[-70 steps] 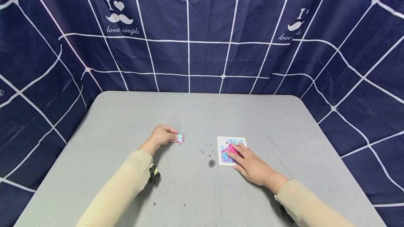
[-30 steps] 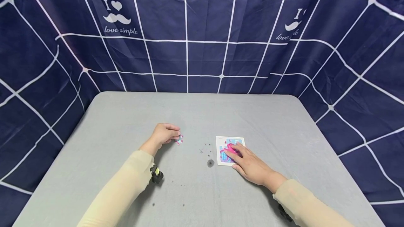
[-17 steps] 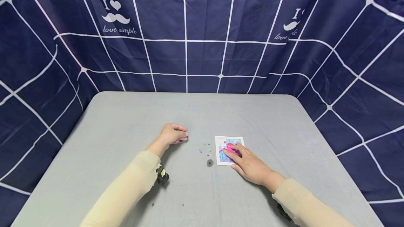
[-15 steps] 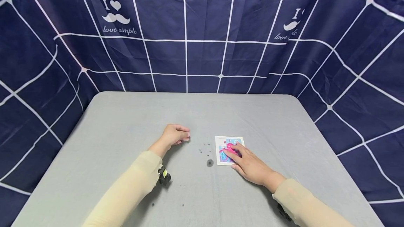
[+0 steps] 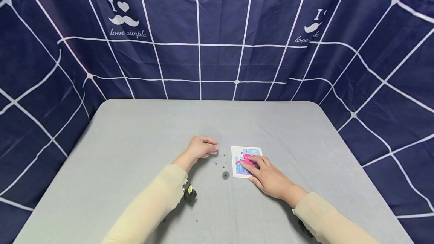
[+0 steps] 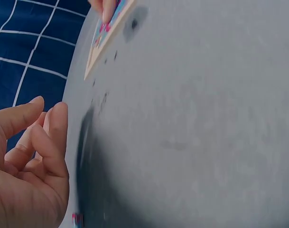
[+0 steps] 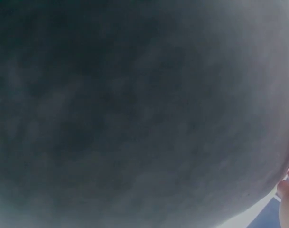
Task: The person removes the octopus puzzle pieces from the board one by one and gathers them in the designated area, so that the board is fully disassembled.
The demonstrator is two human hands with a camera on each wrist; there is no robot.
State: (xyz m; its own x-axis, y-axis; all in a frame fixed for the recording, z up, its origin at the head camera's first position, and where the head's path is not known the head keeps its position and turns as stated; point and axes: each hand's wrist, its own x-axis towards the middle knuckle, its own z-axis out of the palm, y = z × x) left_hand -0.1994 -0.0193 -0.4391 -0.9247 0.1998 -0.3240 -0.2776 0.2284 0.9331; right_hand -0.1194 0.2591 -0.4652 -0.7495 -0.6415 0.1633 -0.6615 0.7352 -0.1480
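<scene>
A small jigsaw puzzle in a white frame (image 5: 233, 163), with a pink figure on blue, lies right of the table's middle. My right hand (image 5: 271, 178) rests on it, fingers spread and touching the picture; the right wrist view shows it barely, at the corner. Just left of the puzzle, my left hand (image 5: 200, 147) hovers low with loosely bent fingers. In the left wrist view its thumb and fingertips stand slightly apart, and nothing shows between them. A small blue and pink puzzle piece (image 6: 77, 220) peeks out beside the left palm; the hand hides it in the head view.
Dark stains (image 5: 225, 175) mark the grey cloth of the table (image 5: 152, 123) between the hands. Blue curtains (image 5: 217, 22) with a white grid enclose the back and both sides. A black camera (image 5: 190, 192) sits at the left wrist.
My left hand has left the spot where it held a puzzle piece and moved right toward the puzzle. The piece has dropped from the head view. My right hand has stayed in place.
</scene>
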